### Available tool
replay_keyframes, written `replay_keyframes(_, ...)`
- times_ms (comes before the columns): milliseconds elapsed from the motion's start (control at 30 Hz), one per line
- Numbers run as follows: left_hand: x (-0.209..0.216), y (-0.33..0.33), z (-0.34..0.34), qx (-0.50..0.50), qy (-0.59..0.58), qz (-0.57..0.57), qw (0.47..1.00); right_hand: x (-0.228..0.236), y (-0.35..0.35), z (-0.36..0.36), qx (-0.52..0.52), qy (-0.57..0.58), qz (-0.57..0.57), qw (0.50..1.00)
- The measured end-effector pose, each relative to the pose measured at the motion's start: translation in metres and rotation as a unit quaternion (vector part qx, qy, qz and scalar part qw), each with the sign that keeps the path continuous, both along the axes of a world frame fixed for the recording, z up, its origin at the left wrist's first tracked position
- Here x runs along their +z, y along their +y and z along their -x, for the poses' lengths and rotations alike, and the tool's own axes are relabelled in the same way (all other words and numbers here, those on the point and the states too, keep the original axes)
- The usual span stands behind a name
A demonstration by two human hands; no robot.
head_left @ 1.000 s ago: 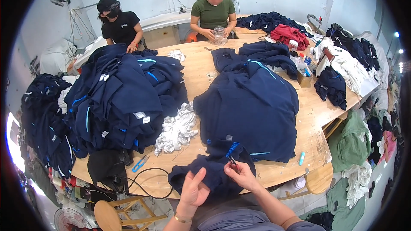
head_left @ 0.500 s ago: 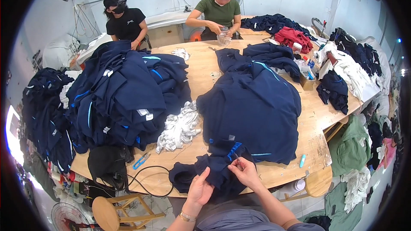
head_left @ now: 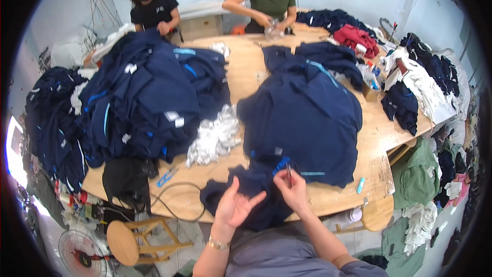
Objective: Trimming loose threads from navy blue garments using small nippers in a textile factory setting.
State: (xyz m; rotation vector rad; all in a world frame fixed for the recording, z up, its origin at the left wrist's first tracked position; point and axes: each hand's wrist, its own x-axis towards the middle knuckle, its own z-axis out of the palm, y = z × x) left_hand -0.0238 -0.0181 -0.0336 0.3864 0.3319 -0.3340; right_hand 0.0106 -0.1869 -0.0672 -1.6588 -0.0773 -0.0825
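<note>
My left hand (head_left: 237,208) is open, palm turned up and fingers apart, over a dark navy garment (head_left: 251,187) bunched at the table's near edge. My right hand (head_left: 292,191) pinches a slim, dark reddish tool (head_left: 288,173), its kind blurred. That hand sits beside a bright blue strip (head_left: 281,164) on the navy cloth. Just beyond, a large stack of navy garments (head_left: 302,123) lies spread out, with light-blue trim. Parts of the near garment are hidden behind my hands.
Left stands a tall heap of navy garments (head_left: 143,92), with white cloth scraps (head_left: 212,138) beside it. Blue thread snips (head_left: 166,178), a black bag (head_left: 125,184) and a teal marker (head_left: 361,185) lie near the front. Two co-workers stand across the wooden table (head_left: 246,79). Stools flank me.
My left hand has come away from the navy garment and spread its fingers. The right hand keeps its pinch on the slim tool. The whole view has shifted slightly.
</note>
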Motion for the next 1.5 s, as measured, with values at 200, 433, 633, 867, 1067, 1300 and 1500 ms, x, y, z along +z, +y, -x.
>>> replay_keyframes(200, -0.017, 0.0, -0.005, 0.043, -0.035, 0.025, 0.998, 0.015, -0.01, 0.007, 0.07, 0.081, -0.191, 0.976)
replay_keyframes(433, -0.008, -0.005, -0.002, 0.046, -0.051, -0.041, 0.997, 0.014, 0.0, 0.012, 0.083, 0.019, -0.01, 0.996)
replay_keyframes(633, -0.015, -0.012, 0.001, 0.059, -0.033, -0.105, 0.992, 0.028, 0.008, 0.017, 0.067, -0.033, 0.023, 0.997)
replay_keyframes(867, -0.014, -0.025, 0.002, 0.082, -0.035, -0.108, 0.99, 0.014, 0.017, 0.007, 0.041, -0.179, 0.113, 0.976)
replay_keyframes(1067, -0.011, -0.031, 0.0, 0.095, -0.042, -0.125, 0.987, 0.015, 0.009, 0.008, 0.068, 0.018, -0.132, 0.989)
replay_keyframes(1300, -0.01, -0.029, -0.006, 0.103, -0.033, -0.122, 0.987, 0.018, -0.013, 0.012, 0.085, 0.069, -0.233, 0.966)
replay_keyframes(1500, -0.003, -0.031, -0.005, 0.135, -0.038, -0.14, 0.98, 0.025, -0.017, 0.012, 0.045, -0.118, 0.209, 0.97)
